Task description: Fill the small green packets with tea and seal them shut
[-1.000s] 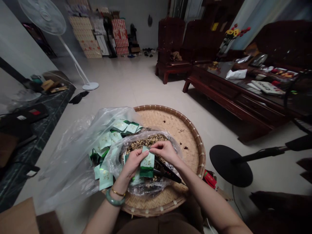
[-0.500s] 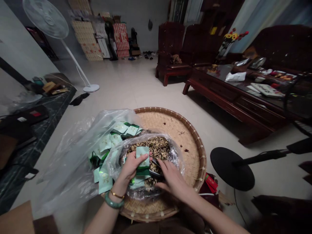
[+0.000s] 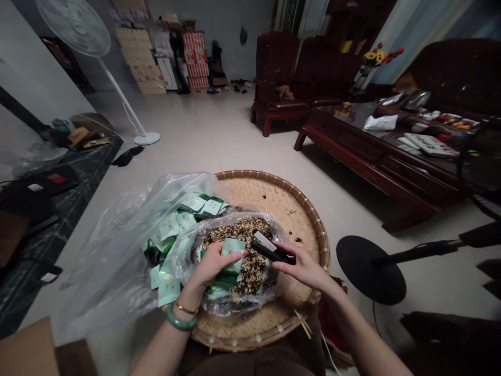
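Round tray point(image 3: 270, 183): woven bamboo, herringbone weave, raised rim bound at intervals with pale strips. Inside its left half stands a clear, crinkled plastic bag point(image 3: 183, 269), open at the top, containing a coarse dry mix point(image 3: 254, 274) of pale and dark fragments. Across the tray's left edge lies a larger, cloudy plastic bag point(image 3: 125, 261) with a pile of flat, glossy sachets point(image 3: 168, 227) in pale and dark green.

Left hand point(image 3: 211, 265): gripping a single rectangular sachet point(image 3: 234, 248), thumb across its face, above the tray's left-centre. Right hand point(image 3: 300, 265): closed on a black, elongated hand tool point(image 3: 270, 249), its two arms spread, the upper one bearing a pale strip; held over the tray's centre, its tip near the sachet but apart from it.

Change noted: half a second ago the tool lay lower, beside the sachet, with the right hand over it; it is now raised and pointing up-left. The sachet, then upright, now leans right.
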A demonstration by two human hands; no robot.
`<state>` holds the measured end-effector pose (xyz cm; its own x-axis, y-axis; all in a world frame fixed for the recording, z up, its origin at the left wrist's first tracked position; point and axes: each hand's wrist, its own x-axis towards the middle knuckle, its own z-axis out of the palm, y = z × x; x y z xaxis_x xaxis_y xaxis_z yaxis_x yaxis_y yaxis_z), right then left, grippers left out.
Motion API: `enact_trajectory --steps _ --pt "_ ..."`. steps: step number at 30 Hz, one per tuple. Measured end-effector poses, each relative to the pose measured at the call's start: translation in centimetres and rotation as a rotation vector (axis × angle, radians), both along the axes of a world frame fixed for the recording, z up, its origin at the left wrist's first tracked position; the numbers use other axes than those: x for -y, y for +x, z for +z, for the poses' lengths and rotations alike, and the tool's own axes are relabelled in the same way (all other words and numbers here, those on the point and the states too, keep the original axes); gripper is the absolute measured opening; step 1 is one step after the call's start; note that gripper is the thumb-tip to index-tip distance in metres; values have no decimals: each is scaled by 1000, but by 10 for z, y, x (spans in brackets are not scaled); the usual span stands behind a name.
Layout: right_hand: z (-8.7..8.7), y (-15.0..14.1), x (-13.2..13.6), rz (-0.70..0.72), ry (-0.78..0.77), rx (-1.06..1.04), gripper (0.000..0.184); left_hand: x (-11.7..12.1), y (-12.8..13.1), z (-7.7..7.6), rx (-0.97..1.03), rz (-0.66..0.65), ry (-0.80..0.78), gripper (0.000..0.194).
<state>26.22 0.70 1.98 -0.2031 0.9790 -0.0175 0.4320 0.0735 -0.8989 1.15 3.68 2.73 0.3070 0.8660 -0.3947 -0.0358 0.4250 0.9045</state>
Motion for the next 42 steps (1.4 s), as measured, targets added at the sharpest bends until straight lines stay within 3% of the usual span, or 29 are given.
enact_trajectory --steps 5,11,19,26,32,35,42 --pt "28 -22 -11 208 2 14 47 -3 11 -6 -90 -188 173 24" --pt "29 -40 -19 225 61 10 32 0 15 -3 -88 -100 249 36" --pt "29 -38 -21 189 55 12 28 2 17 5 -52 -186 92 24" --pt "20 -25 -26 170 -206 -125 36 1 16 -1 -37 -208 158 33" --pt "24 -29 -19 252 10 -5 52 -2 12 -7 -56 -158 176 23" --pt "27 -28 -18 234 11 -29 44 -2 10 -7 -41 -157 86 26" --pt "36 -30 -22 396 -33 72 26 -1 12 -6 -43 -142 7 35"
